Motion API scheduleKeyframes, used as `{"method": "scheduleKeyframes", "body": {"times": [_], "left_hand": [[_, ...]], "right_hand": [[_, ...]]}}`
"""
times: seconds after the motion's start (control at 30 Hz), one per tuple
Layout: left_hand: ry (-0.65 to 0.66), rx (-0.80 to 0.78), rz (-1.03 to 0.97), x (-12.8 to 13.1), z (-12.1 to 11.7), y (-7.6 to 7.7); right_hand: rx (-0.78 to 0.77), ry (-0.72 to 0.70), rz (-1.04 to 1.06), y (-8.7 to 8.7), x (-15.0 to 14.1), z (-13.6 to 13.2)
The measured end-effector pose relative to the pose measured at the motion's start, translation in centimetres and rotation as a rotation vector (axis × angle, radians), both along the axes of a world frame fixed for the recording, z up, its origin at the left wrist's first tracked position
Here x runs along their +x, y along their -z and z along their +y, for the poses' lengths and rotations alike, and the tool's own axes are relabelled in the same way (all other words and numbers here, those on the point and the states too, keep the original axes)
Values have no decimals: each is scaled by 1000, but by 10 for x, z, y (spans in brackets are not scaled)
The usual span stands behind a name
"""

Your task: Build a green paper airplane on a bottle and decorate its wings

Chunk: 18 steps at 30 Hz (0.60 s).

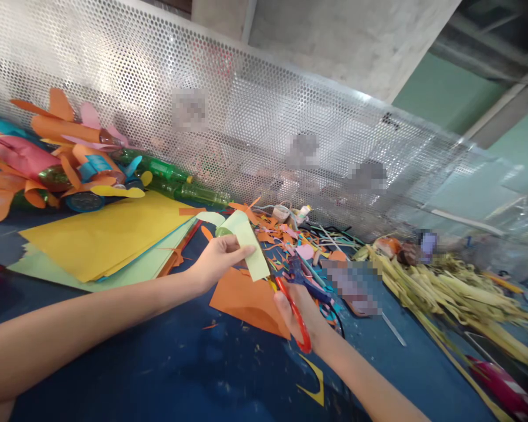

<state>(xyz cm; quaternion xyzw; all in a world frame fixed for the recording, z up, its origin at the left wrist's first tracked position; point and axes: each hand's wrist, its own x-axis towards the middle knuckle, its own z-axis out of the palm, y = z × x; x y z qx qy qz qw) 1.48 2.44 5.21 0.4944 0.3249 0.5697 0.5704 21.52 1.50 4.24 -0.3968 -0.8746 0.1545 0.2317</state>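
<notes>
My left hand point(223, 258) pinches a pale green piece of paper point(251, 252), whose far end curls over. Red-handled scissors point(295, 313) are gripped in my right hand point(305, 310), their blades along the right edge of the pale paper; whether the blades are apart, I cannot make out. Below both hands lies an orange sheet of paper point(246, 305) on the blue table. A yellow curved offcut point(314, 381) rests nearer to me. Behind the scissors is a dark blue glue gun point(305, 278).
Stacked yellow and green paper sheets point(114, 234) lie at left. Behind them are plastic bottles point(158, 167) and paper flowers point(66, 146). Scraps point(273, 228) cover the middle back, with dried yellowish leaf strips point(449, 293) to the right. A perforated metal screen point(246, 117) stands behind.
</notes>
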Motion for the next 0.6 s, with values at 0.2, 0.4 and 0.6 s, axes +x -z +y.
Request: {"method": "scheduleKeyframes", "body": {"times": [0.2,0.4,0.6], "left_hand": [[-18,35,-87,-1,1,-1],[-95,48,-98,-3,5,2],[-107,36,-85,-3,7,4]], "right_hand": [[24,8,6,3,2,2],[-4,17,17,4,2,4],[-131,26,76,3,1,-2]]}}
